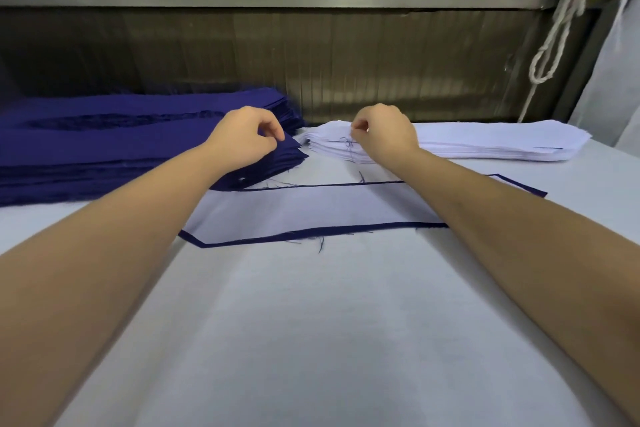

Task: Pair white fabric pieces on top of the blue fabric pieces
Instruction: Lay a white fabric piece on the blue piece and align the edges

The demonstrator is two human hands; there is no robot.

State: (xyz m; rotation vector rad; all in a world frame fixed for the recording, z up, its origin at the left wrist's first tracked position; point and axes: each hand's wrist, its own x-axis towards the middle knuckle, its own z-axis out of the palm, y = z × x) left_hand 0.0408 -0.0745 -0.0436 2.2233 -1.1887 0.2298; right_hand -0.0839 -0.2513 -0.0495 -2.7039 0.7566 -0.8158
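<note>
- Head view — the left hand point(246, 139) curls its fingers on the near corner of the blue fabric stack point(104, 146), pinching the top layers.
- The right hand point(384, 135) pinches the left end of the white fabric stack point(491, 142).
- Nearer on the bench point(311, 340), a white fabric piece point(311, 208) lies flat on a blue fabric piece point(533, 191) — only its edges show.

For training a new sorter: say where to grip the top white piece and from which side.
Pinch the white stack's left end, coming from the near side, where the right hand is: layers there fan out in steps, so fingers can catch one exposed edge.
</note>
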